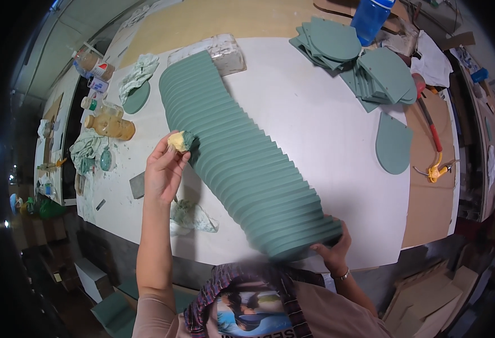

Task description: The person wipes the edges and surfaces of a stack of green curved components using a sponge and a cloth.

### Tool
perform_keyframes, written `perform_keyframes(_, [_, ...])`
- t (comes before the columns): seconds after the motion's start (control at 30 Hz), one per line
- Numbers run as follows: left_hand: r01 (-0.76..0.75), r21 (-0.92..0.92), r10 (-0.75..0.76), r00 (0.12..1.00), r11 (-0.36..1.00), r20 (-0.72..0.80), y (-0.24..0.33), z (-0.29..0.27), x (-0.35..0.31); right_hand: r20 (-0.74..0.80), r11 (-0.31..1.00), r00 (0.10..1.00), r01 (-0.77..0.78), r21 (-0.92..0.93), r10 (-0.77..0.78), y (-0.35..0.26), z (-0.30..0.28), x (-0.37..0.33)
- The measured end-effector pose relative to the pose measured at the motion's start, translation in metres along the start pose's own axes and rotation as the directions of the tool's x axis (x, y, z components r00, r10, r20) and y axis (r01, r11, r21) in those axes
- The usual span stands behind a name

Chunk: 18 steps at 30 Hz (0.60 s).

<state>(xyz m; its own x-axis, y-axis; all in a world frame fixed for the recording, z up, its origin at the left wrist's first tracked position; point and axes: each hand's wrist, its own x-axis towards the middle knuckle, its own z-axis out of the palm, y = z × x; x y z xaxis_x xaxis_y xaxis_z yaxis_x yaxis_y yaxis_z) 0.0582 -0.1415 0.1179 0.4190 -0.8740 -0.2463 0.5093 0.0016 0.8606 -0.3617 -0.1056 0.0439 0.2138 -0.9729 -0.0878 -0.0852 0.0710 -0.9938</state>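
A long row of green rounded panels stands packed on edge, running slantwise across the white tabletop. In my left hand is a small yellow sponge stained green, pinched between thumb and fingers beside the row's left side. My right hand grips the near end of the row, thumb on the front panel and fingers around its right edge. Behind the far end lies a white, paint-smeared block. Below my left hand rests a green-stained cloth, next to a grey flat piece.
Loose green panels are piled at the back right by a blue bottle; a single panel lies nearer. A red-and-yellow hose tool sits at the right. Bottles and stained rags occupy the left side.
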Motion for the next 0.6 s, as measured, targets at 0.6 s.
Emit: perform_keyframes(0.6, [-0.047,0.097,0.053,0.997,0.994,-0.056,0.03,-0.016,0.031,-0.013,1.0,1.0,-0.019,-0.006,0.019,0.002,-0.001,-0.003])
